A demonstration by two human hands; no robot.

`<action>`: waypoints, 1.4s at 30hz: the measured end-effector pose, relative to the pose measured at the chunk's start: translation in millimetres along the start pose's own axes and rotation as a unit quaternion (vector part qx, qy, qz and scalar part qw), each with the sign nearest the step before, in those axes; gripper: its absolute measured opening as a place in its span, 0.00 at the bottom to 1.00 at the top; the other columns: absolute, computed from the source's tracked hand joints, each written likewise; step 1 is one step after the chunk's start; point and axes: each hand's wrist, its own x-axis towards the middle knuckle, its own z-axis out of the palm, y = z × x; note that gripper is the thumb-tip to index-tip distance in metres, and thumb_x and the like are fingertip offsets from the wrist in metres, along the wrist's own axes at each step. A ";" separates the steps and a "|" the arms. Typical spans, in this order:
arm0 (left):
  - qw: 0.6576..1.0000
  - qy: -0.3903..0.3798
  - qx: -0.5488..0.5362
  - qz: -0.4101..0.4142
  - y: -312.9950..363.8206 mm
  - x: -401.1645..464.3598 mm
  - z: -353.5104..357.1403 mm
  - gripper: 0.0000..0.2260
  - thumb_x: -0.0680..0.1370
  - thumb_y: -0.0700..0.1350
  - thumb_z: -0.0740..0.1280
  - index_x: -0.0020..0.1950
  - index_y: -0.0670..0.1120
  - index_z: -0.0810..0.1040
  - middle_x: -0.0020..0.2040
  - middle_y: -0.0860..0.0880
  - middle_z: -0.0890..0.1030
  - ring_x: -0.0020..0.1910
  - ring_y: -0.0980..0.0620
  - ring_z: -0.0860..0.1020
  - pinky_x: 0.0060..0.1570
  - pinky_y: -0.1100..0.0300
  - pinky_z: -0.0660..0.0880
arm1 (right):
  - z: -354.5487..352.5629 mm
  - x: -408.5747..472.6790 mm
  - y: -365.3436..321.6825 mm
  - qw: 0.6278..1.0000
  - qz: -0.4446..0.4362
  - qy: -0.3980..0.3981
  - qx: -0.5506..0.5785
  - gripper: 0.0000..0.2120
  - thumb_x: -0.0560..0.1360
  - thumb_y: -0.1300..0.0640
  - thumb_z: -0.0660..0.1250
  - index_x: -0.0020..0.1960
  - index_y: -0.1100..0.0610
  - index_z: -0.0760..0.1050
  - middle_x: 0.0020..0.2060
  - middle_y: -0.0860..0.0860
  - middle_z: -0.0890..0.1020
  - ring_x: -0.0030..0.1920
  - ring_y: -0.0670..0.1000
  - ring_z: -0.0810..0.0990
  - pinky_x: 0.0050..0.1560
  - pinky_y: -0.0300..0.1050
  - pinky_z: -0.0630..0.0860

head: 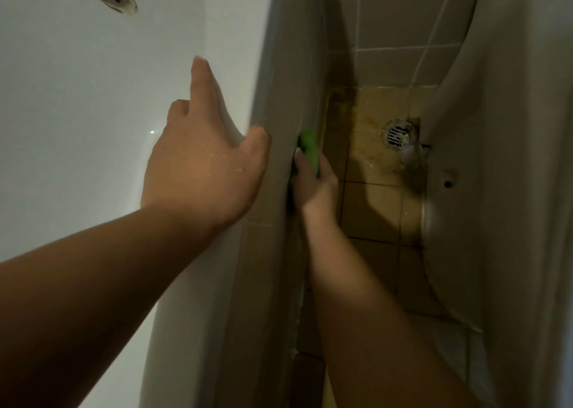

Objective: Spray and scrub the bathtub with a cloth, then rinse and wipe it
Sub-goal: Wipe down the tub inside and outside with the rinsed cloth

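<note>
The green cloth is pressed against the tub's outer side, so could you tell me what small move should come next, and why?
Probably slide the green cloth further along the tub's outer side. The right hand grips it against that panel, and the left hand braces on the rim.

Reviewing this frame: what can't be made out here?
Head view only:
- green cloth: mostly hidden by the right hand and bathtub rim.
- Panel area being scrubbed: hidden behind the rim.
- Left hand fingers: some hidden behind its back.
- Spray bottle: none in view.
</note>
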 end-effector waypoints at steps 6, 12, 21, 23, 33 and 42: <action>1.000 0.000 0.010 -0.001 5.1 2.3 -2.2 0.35 0.84 0.63 0.57 0.85 0.56 0.43 0.81 0.46 0.64 0.76 0.41 0.68 0.70 0.46 0.68 | -15.8 -48.9 44.0 0.999 0.006 -0.009 -0.031 0.18 0.82 0.49 0.66 0.71 0.45 0.77 0.61 0.47 0.84 0.61 0.49 0.81 0.59 0.45 0.77; 1.000 0.005 0.015 0.005 7.8 9.7 -1.1 0.34 0.84 0.64 0.54 0.85 0.55 0.43 0.79 0.45 0.67 0.73 0.42 0.71 0.67 0.48 0.69 | 12.8 3.2 -20.6 0.994 0.082 0.041 0.067 0.14 0.82 0.54 0.67 0.66 0.53 0.82 0.56 0.55 0.85 0.46 0.49 0.82 0.49 0.39 0.78; 0.998 0.011 -0.069 0.000 1.9 12.4 -4.8 0.25 0.87 0.58 0.50 0.85 0.58 0.50 0.79 0.51 0.69 0.76 0.49 0.67 0.63 0.63 0.58 | -9.7 -108.0 -71.7 0.984 -0.131 -0.116 -0.021 0.28 0.84 0.47 0.56 0.83 0.43 0.59 0.79 0.40 0.65 0.73 0.33 0.63 0.68 0.26 0.60; 0.995 0.011 -0.095 -0.007 1.0 13.8 -6.4 0.24 0.87 0.58 0.51 0.84 0.60 0.52 0.79 0.54 0.69 0.77 0.52 0.66 0.64 0.66 0.57 | -15.8 -130.4 -58.0 0.984 -0.132 -0.117 -0.029 0.27 0.83 0.43 0.57 0.81 0.36 0.57 0.79 0.36 0.63 0.76 0.34 0.62 0.74 0.37 0.62; 0.982 -0.006 -0.188 -0.022 -7.0 21.7 -8.1 0.23 0.87 0.57 0.53 0.83 0.63 0.55 0.79 0.63 0.64 0.77 0.61 0.62 0.58 0.80 0.51 | 16.0 -81.5 -119.4 0.984 -0.150 -0.041 -0.090 0.23 0.87 0.48 0.57 0.81 0.41 0.62 0.75 0.43 0.72 0.65 0.39 0.72 0.63 0.30 0.68; 0.982 -0.013 -0.187 0.013 -12.0 33.8 -7.7 0.22 0.87 0.59 0.53 0.81 0.67 0.56 0.78 0.62 0.67 0.77 0.56 0.66 0.68 0.65 0.57 | 1.9 -136.2 -89.5 0.981 -0.138 -0.051 -0.125 0.22 0.86 0.48 0.57 0.79 0.37 0.63 0.76 0.35 0.65 0.73 0.33 0.61 0.60 0.14 0.51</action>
